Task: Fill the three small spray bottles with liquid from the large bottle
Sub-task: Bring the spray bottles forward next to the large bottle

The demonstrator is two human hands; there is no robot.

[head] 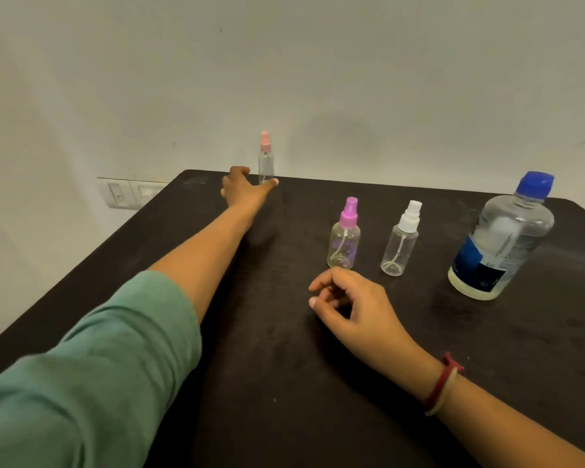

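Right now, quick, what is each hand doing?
Left hand: open, reaching the pink-capped spray bottle, not gripping it yet.
Right hand: loosely curled, holding nothing, on the table.

Four bottles are set upright on the table, which is placed against a wall. The tall spray bottle is found at the far edge, just right of the left hand, whose thumb is reached to its base; whether it is touched cannot be told. Just beyond the right hand the round spray bottle is stood, with nothing gripped. Right of that bottle, slightly apart, the slim spray bottle is placed. Well right of both hands the large bottle is positioned. A wall socket is seen left of the left hand, behind the table's edge.
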